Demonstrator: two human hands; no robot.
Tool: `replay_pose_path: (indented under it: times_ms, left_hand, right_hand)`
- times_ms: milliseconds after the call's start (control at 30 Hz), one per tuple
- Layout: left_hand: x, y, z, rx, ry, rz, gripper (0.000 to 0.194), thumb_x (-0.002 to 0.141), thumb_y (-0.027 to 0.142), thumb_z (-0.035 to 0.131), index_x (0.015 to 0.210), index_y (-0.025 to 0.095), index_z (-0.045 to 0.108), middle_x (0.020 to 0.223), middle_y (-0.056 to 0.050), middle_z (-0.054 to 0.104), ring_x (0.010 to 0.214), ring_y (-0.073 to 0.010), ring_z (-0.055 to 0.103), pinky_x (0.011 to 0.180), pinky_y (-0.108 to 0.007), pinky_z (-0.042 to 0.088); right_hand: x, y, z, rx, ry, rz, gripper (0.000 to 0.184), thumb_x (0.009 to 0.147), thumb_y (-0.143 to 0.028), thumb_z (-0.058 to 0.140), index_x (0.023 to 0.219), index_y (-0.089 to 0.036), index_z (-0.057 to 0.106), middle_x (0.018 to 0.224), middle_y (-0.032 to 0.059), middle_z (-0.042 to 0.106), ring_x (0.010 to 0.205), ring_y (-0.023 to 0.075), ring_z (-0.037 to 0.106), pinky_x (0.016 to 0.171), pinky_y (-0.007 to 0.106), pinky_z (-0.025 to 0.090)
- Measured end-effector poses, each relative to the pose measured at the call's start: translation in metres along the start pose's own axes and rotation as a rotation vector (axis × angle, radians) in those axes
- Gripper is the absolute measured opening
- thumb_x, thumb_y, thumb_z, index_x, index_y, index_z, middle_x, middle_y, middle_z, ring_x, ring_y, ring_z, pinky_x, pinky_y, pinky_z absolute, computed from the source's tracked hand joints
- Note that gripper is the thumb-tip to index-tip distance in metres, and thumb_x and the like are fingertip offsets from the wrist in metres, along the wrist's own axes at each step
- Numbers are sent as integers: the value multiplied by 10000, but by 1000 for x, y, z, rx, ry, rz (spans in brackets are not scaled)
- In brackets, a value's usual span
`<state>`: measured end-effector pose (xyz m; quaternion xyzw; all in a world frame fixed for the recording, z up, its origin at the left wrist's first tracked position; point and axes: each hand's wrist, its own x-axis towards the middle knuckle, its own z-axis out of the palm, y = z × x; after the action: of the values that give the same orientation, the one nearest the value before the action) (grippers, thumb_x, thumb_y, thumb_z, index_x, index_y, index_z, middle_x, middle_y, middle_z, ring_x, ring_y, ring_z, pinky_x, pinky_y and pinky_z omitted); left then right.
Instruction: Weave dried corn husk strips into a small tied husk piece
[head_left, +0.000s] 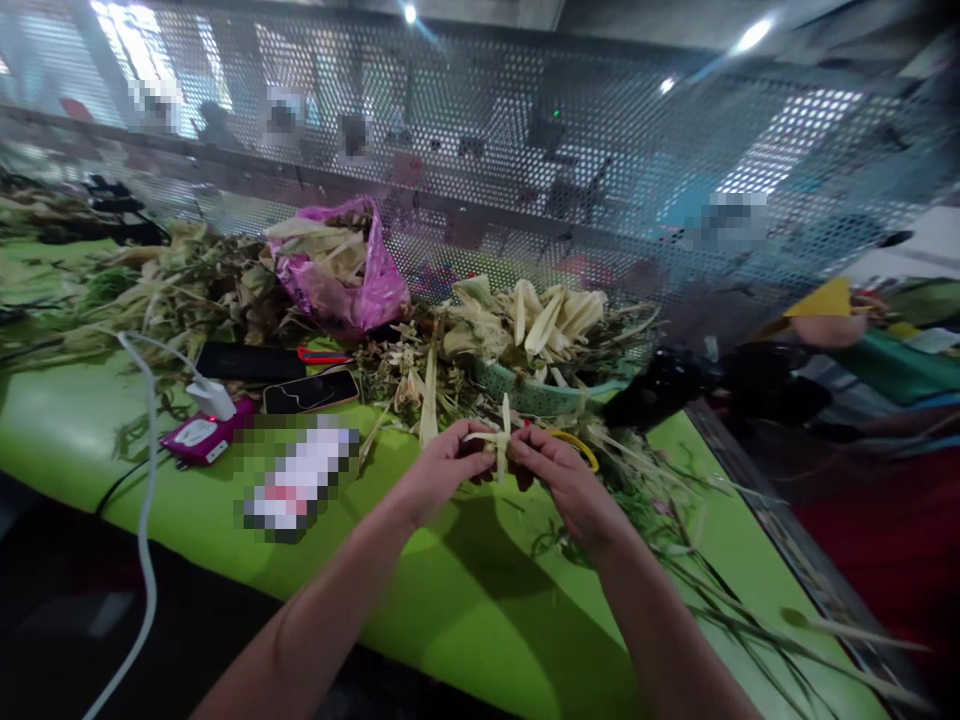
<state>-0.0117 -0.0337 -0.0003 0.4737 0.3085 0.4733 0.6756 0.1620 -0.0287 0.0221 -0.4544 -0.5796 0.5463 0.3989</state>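
Observation:
My left hand [442, 465] and my right hand [559, 470] meet over the green table [465, 600], both pinching a pale folded leaf strip [501, 440] that stands up between the fingertips. A small dark lump sits under the strip, partly hidden by my fingers. Just behind my right hand lies a yellow-handled tool [581, 445]. A heap of dried pale leaves [540, 315] lies beyond my hands in a green woven basket [540, 398].
A pink plastic bag [345, 270] of husks, a phone [311, 390], a dark case [247, 360], a pink device with white charger and cable [202, 420] lie left. Loose stems litter the table's right edge [720, 590]. Perforated metal screen [487, 150] behind; a person's arm [825, 330] at right.

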Motion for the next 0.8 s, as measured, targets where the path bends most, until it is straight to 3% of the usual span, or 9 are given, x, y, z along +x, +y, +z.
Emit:
replay_pose_path:
  times_ms: [100, 300, 400, 533, 633, 800]
  left_hand:
    - [-2, 3, 2, 8, 8, -9, 266, 745, 334, 661, 915, 158, 557, 693, 33, 494, 581, -61, 386, 543, -204, 288]
    - [-2, 4, -2, -36, 35, -70, 234, 694, 320, 681, 813, 156, 564, 605, 58, 415, 503, -46, 293, 479, -213, 192]
    - [-1, 3, -3, -30, 58, -60, 225, 698, 316, 671, 814, 154, 566, 596, 61, 415, 493, -42, 299, 471, -204, 197]
    - [0, 3, 0, 0, 136, -33, 207, 746, 309, 629, 869, 170, 538, 633, 45, 508, 495, -43, 366, 472, -186, 243]
    - [1, 2, 2, -111, 177, -41, 228, 733, 305, 647, 884, 181, 528, 685, 32, 548, 519, -56, 448, 507, -194, 332]
    - [3, -3, 2, -303, 146, -66, 250, 677, 259, 705, 870, 172, 572, 715, 22, 527, 554, -60, 457, 537, -204, 363]
  right_hand:
    - [-1, 0, 2, 5, -41, -22, 247, 797, -399, 639, 711, -172, 595, 638, -13, 496, 593, 109, 433, 536, 228, 362]
    - [1, 5, 3, 11, 14, -116, 246, 825, -370, 598, 680, -177, 552, 624, -14, 469, 584, 113, 416, 542, 233, 360]
    - [1, 2, 1, -155, 100, -160, 232, 832, -400, 582, 745, -186, 560, 685, 2, 509, 633, 134, 471, 590, 251, 403]
    - [-5, -7, 1, -520, 274, -403, 239, 811, -374, 614, 993, -221, 593, 974, 56, 592, 901, 207, 551, 810, 333, 442]
    - [-8, -11, 6, -757, 213, -586, 317, 770, -301, 659, 1075, -243, 598, 1092, 80, 595, 1066, 259, 520, 925, 396, 404]
    - [-5, -6, 9, -926, 183, -727, 238, 791, -218, 629, 1021, -270, 657, 998, 58, 670, 988, 242, 572, 875, 402, 421]
